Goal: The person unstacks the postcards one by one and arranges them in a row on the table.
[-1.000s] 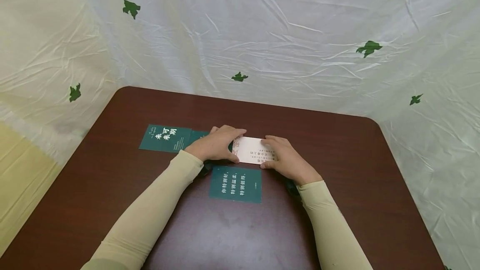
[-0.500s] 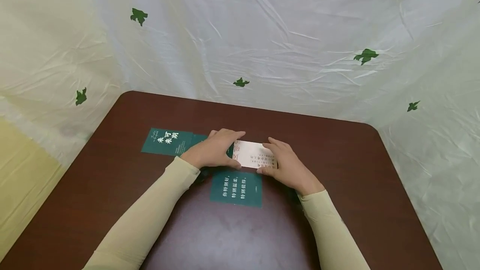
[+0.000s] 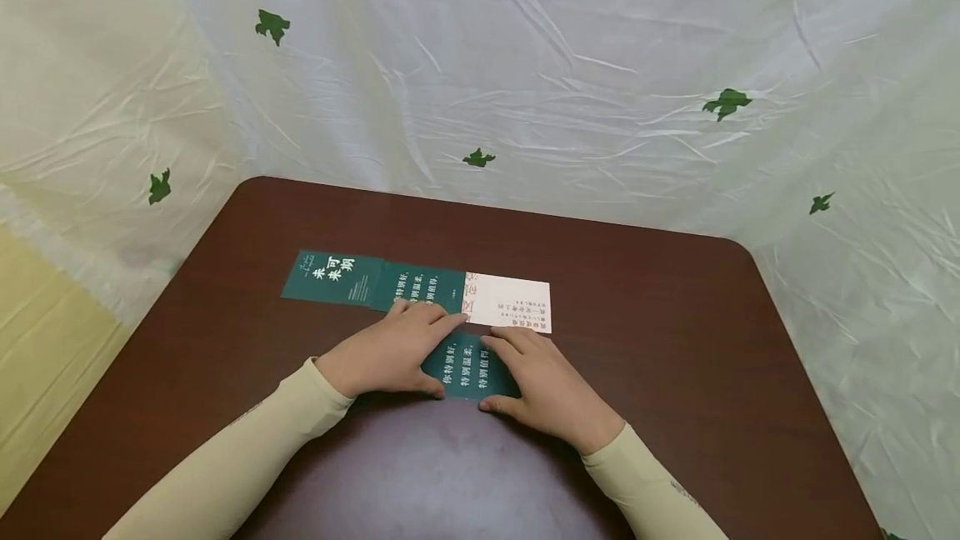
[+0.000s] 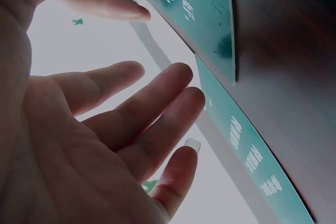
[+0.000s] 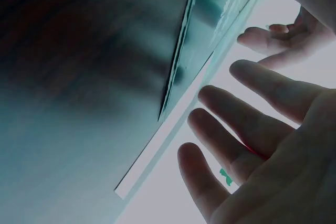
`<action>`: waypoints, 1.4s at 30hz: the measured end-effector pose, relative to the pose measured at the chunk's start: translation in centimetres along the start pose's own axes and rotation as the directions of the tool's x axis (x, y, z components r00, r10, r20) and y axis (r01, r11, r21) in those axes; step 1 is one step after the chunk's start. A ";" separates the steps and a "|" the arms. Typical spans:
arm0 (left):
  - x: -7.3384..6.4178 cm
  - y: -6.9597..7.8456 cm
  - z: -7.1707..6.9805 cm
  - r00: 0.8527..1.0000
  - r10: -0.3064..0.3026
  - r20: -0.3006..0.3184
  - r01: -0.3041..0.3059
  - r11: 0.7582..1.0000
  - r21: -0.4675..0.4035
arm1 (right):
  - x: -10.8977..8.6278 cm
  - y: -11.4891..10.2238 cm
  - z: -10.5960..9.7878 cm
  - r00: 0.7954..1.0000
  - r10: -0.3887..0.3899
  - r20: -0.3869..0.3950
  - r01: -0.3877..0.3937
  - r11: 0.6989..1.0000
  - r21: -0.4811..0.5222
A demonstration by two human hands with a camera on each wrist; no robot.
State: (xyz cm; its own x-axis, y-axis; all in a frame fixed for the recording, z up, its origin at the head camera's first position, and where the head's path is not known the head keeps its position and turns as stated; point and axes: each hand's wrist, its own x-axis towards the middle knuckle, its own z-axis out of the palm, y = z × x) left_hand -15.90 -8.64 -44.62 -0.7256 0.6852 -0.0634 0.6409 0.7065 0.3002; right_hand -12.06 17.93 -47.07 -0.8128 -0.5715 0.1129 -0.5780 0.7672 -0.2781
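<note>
A green card with white Chinese writing [image 3: 467, 365] lies on the table, its sides partly covered by my hands. My left hand [image 3: 390, 350] is at its left side, and my right hand [image 3: 555, 386] is at its right side. Both hands have loosely bent, spread fingers with nothing visibly gripped. In the wrist views, the left fingers [image 4: 173, 108] and right fingers [image 5: 231, 114] appear apart from the cards. Just beyond lies a row: a green card [image 3: 333, 276] at left, another green card [image 3: 423, 280] in the middle, and a white card with reddish print [image 3: 517, 297] at right.
The dark brown table [image 3: 652, 307] has rounded far corners and a shiny patch near the person. A white curtain [image 3: 585, 90] with green leaf shapes hangs close behind the table and along its sides.
Both hands have left the white card and come nearer the person, onto the sides of the near green card. The middle green card is now mostly uncovered, and the white card lies free.
</note>
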 end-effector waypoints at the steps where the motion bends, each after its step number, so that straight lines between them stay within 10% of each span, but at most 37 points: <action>1: -0.1 0.1 0.1 1.000 0.004 -0.003 -0.004 1.000 0.007 | 0.1 0.0 0.1 1.000 -0.002 0.001 0.002 1.000 -0.003; 42: 0.3 0.2 0.2 0.998 0.015 0.057 -0.018 0.998 0.055 | 0.4 0.0 -0.4 0.998 0.046 0.045 -0.047 0.998 0.037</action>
State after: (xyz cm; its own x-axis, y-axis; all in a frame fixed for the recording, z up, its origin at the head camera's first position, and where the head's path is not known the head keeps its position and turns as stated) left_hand -15.89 -8.27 -44.78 -0.7003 0.7048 -0.1130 0.6669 0.7025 0.2485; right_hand -12.43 17.83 -46.64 -0.8343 -0.5484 0.0569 -0.5358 0.7822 -0.3181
